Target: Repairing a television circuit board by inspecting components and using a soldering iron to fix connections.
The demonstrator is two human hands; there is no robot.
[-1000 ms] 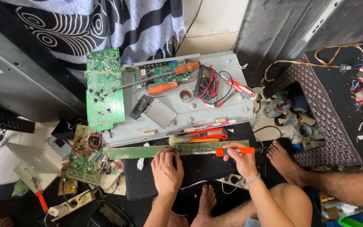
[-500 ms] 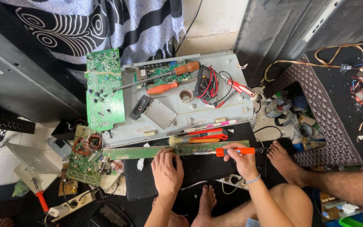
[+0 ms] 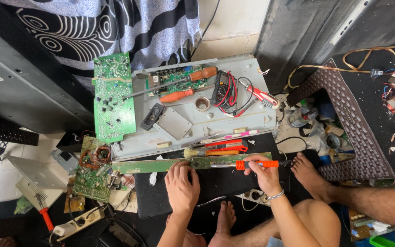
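A long narrow green circuit strip lies across a black mat on the floor. My left hand rests flat with its fingertips on the strip near its middle. My right hand grips an orange-handled soldering iron, held level, with its tip pointing left onto the strip. A silver bracelet circles my right wrist. Just beyond the strip lie a brush, red-handled pliers and a pink pen.
A grey metal chassis holds two orange screwdrivers, a multimeter with red and black leads and a small speaker. A green board leans at its left. More boards, a power strip, a brown woven stool and another person's leg surround me.
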